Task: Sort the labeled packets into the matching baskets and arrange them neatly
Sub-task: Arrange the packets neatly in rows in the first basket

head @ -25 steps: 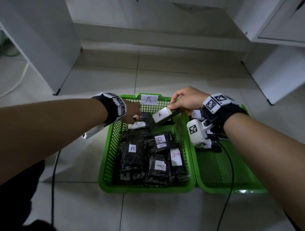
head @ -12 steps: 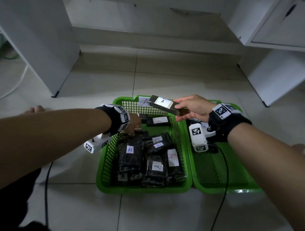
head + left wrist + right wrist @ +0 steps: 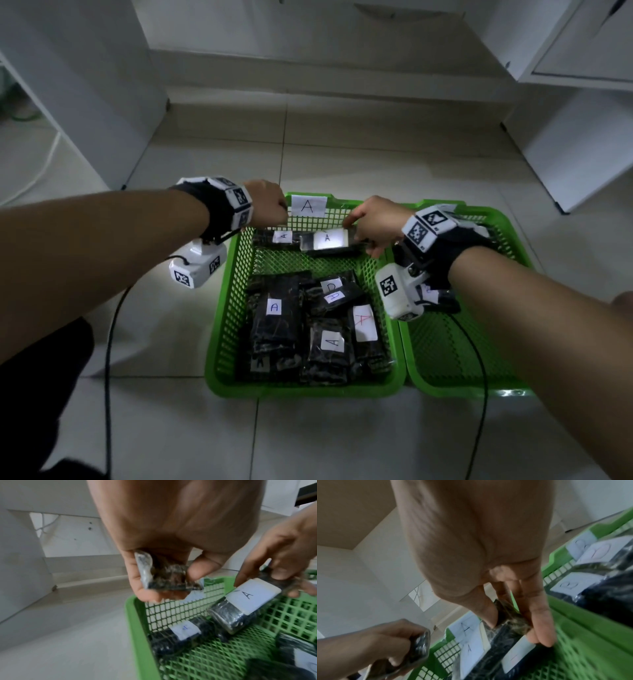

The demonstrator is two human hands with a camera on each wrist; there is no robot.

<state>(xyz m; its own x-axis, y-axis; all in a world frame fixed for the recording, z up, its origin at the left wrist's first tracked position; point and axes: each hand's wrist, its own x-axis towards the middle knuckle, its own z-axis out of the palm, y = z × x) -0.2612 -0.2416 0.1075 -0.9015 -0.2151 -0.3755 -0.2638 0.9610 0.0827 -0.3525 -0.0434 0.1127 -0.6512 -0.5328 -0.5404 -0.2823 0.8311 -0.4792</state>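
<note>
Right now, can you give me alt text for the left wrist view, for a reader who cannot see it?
The left hand grips a crumpled dark plastic packet above the far corner of the green mesh basket. Beside it, the right hand holds a dark wrapped packet with a white "A" label tilted over the basket, near another labelled packet on the basket floor.

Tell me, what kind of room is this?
Probably an indoor room at home or in an office, though I can't be sure: a pale tiled floor, white cabinets around it, and two green baskets set on the floor.
</note>
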